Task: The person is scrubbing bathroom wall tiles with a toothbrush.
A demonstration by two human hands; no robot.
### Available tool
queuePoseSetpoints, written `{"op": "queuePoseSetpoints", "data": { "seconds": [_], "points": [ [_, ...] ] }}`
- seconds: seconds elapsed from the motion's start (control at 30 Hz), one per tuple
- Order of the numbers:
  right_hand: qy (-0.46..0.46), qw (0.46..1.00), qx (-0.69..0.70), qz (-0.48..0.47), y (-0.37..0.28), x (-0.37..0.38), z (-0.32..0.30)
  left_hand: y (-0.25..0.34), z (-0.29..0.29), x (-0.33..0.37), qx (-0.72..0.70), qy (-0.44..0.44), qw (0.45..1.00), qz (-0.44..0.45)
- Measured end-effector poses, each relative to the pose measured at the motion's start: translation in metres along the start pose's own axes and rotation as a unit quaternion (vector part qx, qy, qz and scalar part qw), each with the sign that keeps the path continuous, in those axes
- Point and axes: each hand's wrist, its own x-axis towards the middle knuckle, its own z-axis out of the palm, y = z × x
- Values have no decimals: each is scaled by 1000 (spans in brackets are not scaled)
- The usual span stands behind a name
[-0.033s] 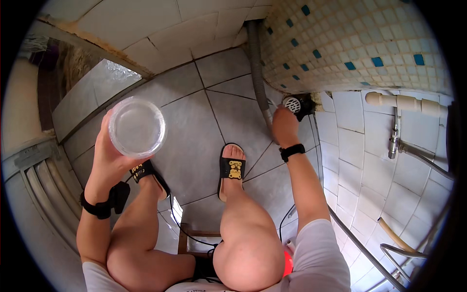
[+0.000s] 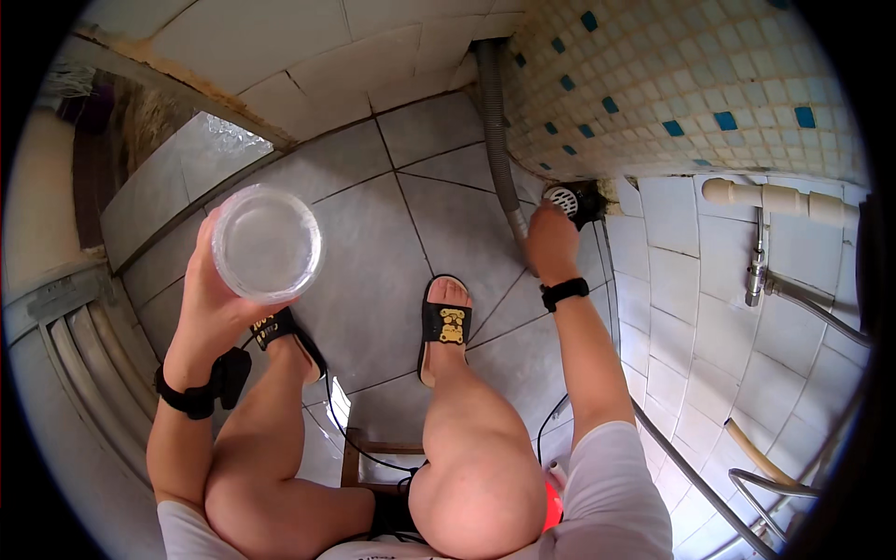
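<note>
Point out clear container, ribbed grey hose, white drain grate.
Clear container (image 2: 268, 245): head view, middle of its round face.
Ribbed grey hose (image 2: 496, 131): head view, ribbed side.
White drain grate (image 2: 564, 198): head view, slotted face.

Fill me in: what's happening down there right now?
A person is crouched or seated over a grey tiled floor. The left hand holds a clear round container above the floor. The right hand is down by the lower part of a grey ribbed hose, close to a round white drain grate. What that hand grips, if anything, can't be told from this view.
</note>
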Motion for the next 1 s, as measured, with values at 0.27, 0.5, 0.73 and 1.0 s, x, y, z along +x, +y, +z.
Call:
{"op": "queuePoseSetpoints", "data": {
  "seconds": [0.27,0.5,0.73,1.0],
  "points": [
    [183,982,9,-42,-33,79,-74,7,7,2,66,-14,997,43],
    [215,974,-19,-74,-60,121,-141,10,3,1,65,-2,997,43],
    [102,980,-147,-91,-64,125,-111,2,-11,-3,116,-5,989,92],
    [163,980,-114,-23,-63,106,-131,-2,-26,-11,95,-8,994,53]
  ]
}}
